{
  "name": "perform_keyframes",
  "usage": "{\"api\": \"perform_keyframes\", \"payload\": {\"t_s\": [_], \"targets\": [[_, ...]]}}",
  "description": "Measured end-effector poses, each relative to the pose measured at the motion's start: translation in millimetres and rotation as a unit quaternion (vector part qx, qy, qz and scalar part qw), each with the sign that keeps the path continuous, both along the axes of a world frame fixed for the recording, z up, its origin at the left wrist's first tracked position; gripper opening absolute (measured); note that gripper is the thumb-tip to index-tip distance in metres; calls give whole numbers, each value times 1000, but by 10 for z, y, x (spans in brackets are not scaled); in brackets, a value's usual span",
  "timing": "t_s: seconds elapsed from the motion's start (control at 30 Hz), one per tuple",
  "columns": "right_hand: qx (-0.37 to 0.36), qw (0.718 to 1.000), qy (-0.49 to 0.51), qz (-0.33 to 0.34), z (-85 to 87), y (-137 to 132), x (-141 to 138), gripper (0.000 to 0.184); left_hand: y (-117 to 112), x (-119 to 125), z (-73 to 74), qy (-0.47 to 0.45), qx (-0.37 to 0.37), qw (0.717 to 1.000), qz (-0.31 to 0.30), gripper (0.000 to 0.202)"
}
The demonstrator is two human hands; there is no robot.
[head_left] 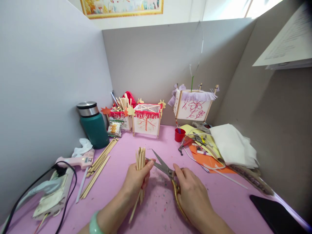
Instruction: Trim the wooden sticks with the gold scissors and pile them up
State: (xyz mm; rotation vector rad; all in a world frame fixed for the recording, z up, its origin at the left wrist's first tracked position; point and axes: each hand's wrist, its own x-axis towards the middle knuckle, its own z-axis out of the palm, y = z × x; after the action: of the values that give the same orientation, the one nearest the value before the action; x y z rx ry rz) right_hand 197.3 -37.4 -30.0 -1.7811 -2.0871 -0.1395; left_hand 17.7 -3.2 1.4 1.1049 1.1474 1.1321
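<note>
Clenched around a bundle of wooden sticks (140, 159), the left hand (135, 180) holds them upright, their long axis near vertical, with 1 stick slanting down and out below the fist. The right hand (193, 195) firmly grips gold-handled scissors (168, 170), the blades open in a narrow V, pointing up-left, with tips just beside the bundle. Below lies a pink tabletop (156, 146); 2 paper lanterns (147, 122) and a green flask (94, 130) stand along grey partition walls (156, 65).
</note>
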Motion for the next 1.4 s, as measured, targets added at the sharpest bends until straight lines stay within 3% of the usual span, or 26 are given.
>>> {"api": "perform_keyframes", "payload": {"t_s": [0.27,0.63,0.9,1.27,1.4], "targets": [[-15,1000,-3,12,-11,0,5,51,37,-17,-31,-74,-10,997,-32,73],[-18,1000,-5,-1,1,-14,1,51,29,-13,-46,-43,9,999,-21,48],[-12,1000,-4,-4,-11,-23,-6,48,10,28,7,-20,-5,1000,6,60],[10,1000,-2,-2,-29,-16,13,49,20,50,-6,53,-7,998,39,48],[2,1000,-4,-3,-20,-12,8,50,24,33,-39,39,2,999,15,52]]}}
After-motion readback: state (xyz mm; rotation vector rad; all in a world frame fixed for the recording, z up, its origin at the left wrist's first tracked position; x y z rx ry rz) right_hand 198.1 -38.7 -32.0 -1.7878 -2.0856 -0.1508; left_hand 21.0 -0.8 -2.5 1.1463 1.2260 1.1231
